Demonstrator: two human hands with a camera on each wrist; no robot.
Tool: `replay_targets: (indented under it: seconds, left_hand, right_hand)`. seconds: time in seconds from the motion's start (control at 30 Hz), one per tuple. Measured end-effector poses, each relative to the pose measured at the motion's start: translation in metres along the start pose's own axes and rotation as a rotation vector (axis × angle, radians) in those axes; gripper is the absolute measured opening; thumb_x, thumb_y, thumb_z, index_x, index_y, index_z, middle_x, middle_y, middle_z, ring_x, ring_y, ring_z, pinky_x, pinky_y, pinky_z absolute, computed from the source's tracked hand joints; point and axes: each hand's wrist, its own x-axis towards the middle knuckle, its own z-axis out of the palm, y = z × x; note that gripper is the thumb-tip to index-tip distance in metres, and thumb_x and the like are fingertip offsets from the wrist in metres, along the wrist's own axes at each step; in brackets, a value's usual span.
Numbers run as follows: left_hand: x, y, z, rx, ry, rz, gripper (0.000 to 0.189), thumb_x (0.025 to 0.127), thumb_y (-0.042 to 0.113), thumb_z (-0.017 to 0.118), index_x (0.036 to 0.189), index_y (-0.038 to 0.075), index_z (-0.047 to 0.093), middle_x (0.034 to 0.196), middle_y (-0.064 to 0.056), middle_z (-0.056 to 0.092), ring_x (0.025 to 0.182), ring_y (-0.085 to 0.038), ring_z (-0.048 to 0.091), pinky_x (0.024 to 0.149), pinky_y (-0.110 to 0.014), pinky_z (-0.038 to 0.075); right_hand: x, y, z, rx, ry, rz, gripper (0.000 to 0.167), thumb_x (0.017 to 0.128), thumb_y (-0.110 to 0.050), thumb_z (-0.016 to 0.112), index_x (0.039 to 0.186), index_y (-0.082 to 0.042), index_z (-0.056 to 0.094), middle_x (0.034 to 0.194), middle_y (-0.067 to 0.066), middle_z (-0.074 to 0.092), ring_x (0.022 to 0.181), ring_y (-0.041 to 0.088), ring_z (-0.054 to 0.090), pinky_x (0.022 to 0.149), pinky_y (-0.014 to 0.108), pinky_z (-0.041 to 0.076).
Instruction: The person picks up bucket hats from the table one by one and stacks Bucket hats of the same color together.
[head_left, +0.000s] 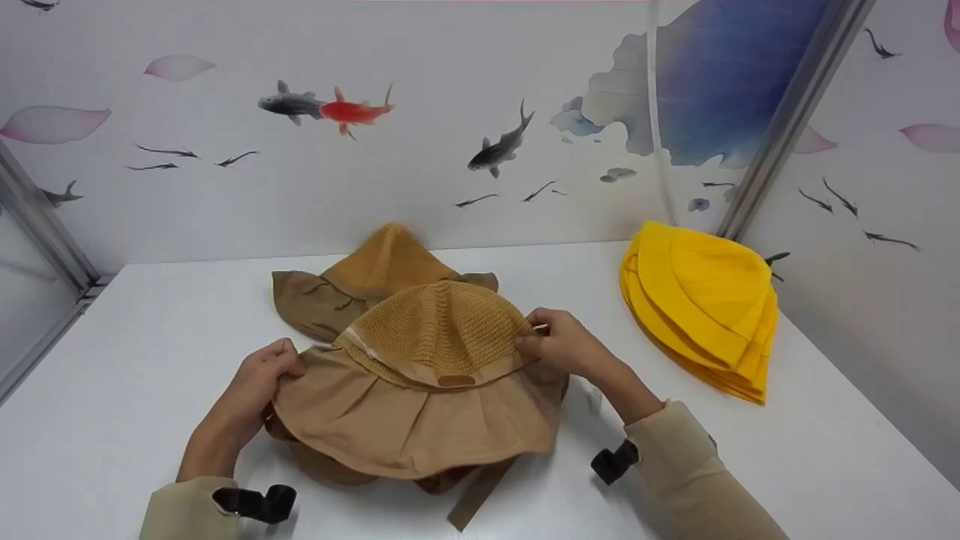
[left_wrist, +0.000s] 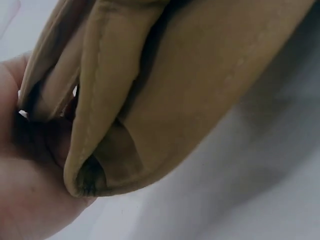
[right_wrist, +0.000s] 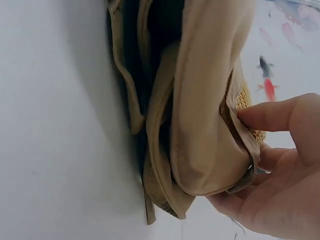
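A tan sun hat (head_left: pixel 420 427) with a knitted crown and a wide pleated cloth brim faces me in the head view. My left hand (head_left: pixel 259 382) grips the left edge of its brim. On the opposite side, my right hand (head_left: pixel 566 345) pinches the cloth where brim and crown meet, thumb to the front. More brown brim layers (left_wrist: pixel 200 90) lie beneath, seen from the side in the left wrist view. A strap (head_left: pixel 484 495) hangs out below the front brim. Just behind, a second sun hat (head_left: pixel 394 259) with a darker brim (head_left: pixel 300 300) is partly covered by the first.
Several yellow bucket hats (head_left: pixel 697 292) stand nested at the right of the white table (head_left: pixel 150 330). A white wall (head_left: pixel 420 202) with painted fish closes off the back, and metal posts (head_left: pixel 795 112) rise at the corners. Both sleeves carry black wrist cameras (head_left: pixel 259 504).
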Motion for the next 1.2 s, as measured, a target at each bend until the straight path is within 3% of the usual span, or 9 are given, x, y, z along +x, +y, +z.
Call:
replay_targets:
  seconds: [0.1,0.23,0.33,0.47,0.53,0.63,0.77,1.03,1.2]
  left_hand:
    - [0.001,0.001,0.002,0.11,0.036,0.029,0.019,0.088,0.002,0.051,0.079,0.014,0.039,0.066,0.008,0.035,0.068,-0.009,0.042,0.058,-0.023,0.037]
    - [0.002,0.002,0.007,0.204,0.067,0.072,0.017,0.09,0.002,0.053,0.087,0.011,0.039,0.06,0.01,0.031,0.065,-0.008,0.039,0.06,-0.023,0.036]
    - [0.002,0.002,0.012,0.219,0.087,0.088,0.017,0.089,0.001,0.056,0.091,0.009,0.042,0.066,0.008,0.035,0.071,-0.008,0.042,0.063,-0.022,0.038]
    - [0.003,0.002,0.019,0.245,0.111,0.093,0.018,0.087,0.003,0.06,0.099,0.007,0.047,0.079,0.003,0.045,0.078,-0.012,0.049,0.065,-0.023,0.043]
    - [0.003,0.002,0.021,0.263,0.114,0.093,0.02,0.088,0.005,0.062,0.103,0.006,0.049,0.089,-0.003,0.053,0.078,-0.013,0.053,0.065,-0.024,0.046]
    - [0.002,0.001,0.023,0.284,0.105,0.092,0.023,0.089,0.007,0.063,0.109,0.005,0.051,0.104,-0.012,0.061,0.083,-0.013,0.058,0.067,-0.025,0.049]
    - [0.0,-0.001,0.022,0.298,0.091,0.094,0.029,0.092,0.011,0.066,0.116,0.003,0.053,0.111,-0.02,0.068,0.087,-0.014,0.063,0.07,-0.025,0.051]
    - [0.001,-0.006,0.017,0.306,0.056,0.044,0.051,0.098,0.036,0.065,0.134,0.003,0.05,0.121,-0.027,0.067,0.092,-0.016,0.068,0.071,-0.026,0.054]
    - [0.002,-0.005,0.011,0.362,0.037,0.005,0.065,0.098,0.051,0.058,0.139,0.002,0.049,0.134,-0.027,0.061,0.107,-0.022,0.067,0.078,-0.027,0.053]
  right_hand:
    - [0.0,0.002,-0.001,-0.016,-0.058,-0.009,0.024,0.094,-0.019,0.063,0.108,0.0,0.06,0.109,0.014,0.064,0.098,0.019,0.058,0.079,0.027,0.049]
    - [-0.001,0.006,-0.003,-0.056,-0.139,-0.01,0.042,0.098,-0.038,0.064,0.116,-0.002,0.052,0.11,0.012,0.059,0.101,0.02,0.055,0.087,0.033,0.047]
    - [-0.003,0.008,-0.006,-0.075,-0.162,0.002,0.063,0.092,-0.05,0.068,0.125,-0.002,0.047,0.118,0.015,0.058,0.109,0.024,0.056,0.096,0.039,0.047]
    - [-0.003,0.01,-0.012,-0.112,-0.184,0.018,0.08,0.088,-0.054,0.072,0.138,0.002,0.043,0.127,0.02,0.06,0.116,0.027,0.058,0.103,0.046,0.047]
    - [-0.003,0.011,-0.015,-0.127,-0.206,0.041,0.079,0.086,-0.054,0.074,0.137,0.0,0.049,0.123,0.016,0.064,0.113,0.025,0.059,0.103,0.045,0.048]
    - [-0.003,0.012,-0.017,-0.143,-0.248,0.072,0.065,0.086,-0.054,0.074,0.123,-0.003,0.062,0.109,0.008,0.068,0.102,0.018,0.06,0.095,0.038,0.05]
    - [-0.004,0.014,-0.017,-0.137,-0.283,0.086,0.054,0.086,-0.052,0.074,0.112,-0.005,0.069,0.1,0.003,0.068,0.093,0.015,0.058,0.083,0.03,0.049]
    - [-0.003,0.023,-0.012,-0.042,-0.278,0.148,0.066,0.084,-0.045,0.079,0.128,-0.001,0.057,0.12,0.009,0.065,0.113,0.021,0.057,0.108,0.044,0.043]
    - [-0.004,0.026,-0.011,-0.035,-0.269,0.168,0.074,0.083,-0.045,0.079,0.135,0.001,0.053,0.127,0.011,0.063,0.12,0.024,0.055,0.113,0.048,0.039]
